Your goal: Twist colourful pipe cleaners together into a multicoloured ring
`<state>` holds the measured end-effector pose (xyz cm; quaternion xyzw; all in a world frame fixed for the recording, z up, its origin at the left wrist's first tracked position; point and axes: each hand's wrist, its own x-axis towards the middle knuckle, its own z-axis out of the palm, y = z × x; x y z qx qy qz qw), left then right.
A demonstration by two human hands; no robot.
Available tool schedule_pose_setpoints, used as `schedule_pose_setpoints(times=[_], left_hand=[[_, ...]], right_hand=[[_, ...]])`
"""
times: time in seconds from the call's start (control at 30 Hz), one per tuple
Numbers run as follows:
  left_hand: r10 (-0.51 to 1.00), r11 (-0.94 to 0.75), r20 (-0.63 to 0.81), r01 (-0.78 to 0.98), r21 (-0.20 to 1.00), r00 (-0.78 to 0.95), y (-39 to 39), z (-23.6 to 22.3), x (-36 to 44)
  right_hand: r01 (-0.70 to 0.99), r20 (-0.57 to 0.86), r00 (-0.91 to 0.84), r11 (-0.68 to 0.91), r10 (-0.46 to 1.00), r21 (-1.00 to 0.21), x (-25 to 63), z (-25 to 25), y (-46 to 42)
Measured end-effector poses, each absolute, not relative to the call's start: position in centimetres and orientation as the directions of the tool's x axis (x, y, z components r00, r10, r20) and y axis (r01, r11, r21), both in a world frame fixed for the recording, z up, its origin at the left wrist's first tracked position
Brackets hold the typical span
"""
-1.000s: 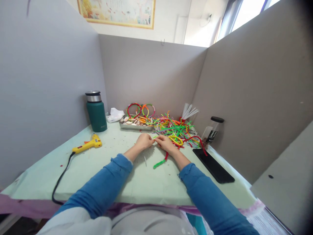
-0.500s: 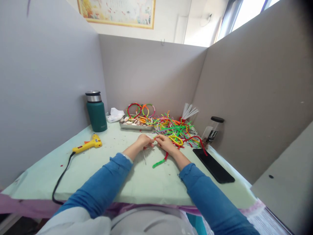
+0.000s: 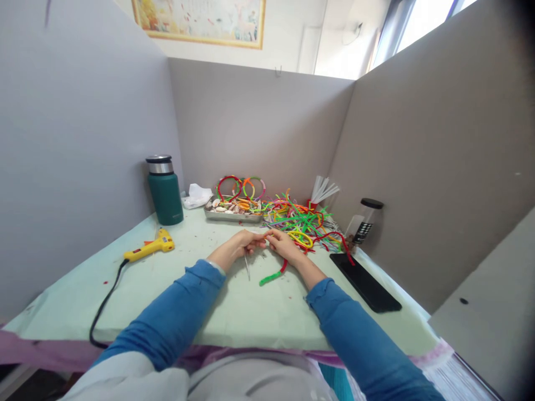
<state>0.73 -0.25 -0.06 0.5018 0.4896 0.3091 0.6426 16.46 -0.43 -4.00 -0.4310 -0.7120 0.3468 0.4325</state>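
Observation:
My left hand (image 3: 240,245) and my right hand (image 3: 283,244) meet fingertip to fingertip over the pale green table top (image 3: 188,301). Both are closed in a pinch on a thin pipe cleaner (image 3: 271,275) whose green and red tail trails toward me from under the right hand. A thin pale stick (image 3: 247,267) pokes down from my left hand. Just beyond my right hand lies a tangled pile of coloured pipe cleaners (image 3: 303,220).
A metal tray (image 3: 232,214) of shells and coloured loops stands behind the hands. A green flask (image 3: 164,189) and a yellow glue gun (image 3: 150,247) with its black cord are at the left. A black phone (image 3: 364,281) and a clear jar (image 3: 364,221) lie right.
My left hand has stretched its fingers further to the right over the pinch point, and the green tail has shifted slightly left. The right hand has hardly moved.

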Motion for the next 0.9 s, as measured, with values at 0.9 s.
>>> schedule_pose_setpoints(times=[0.9], left_hand=[[0.795, 0.502, -0.351, -0.211, 0.839, 0.495, -0.72, 0.79, 0.76]], right_hand=[[0.163, 0.39, -0.24, 0.433, 0.889, -0.886, 16.22, -3.04, -1.17]])
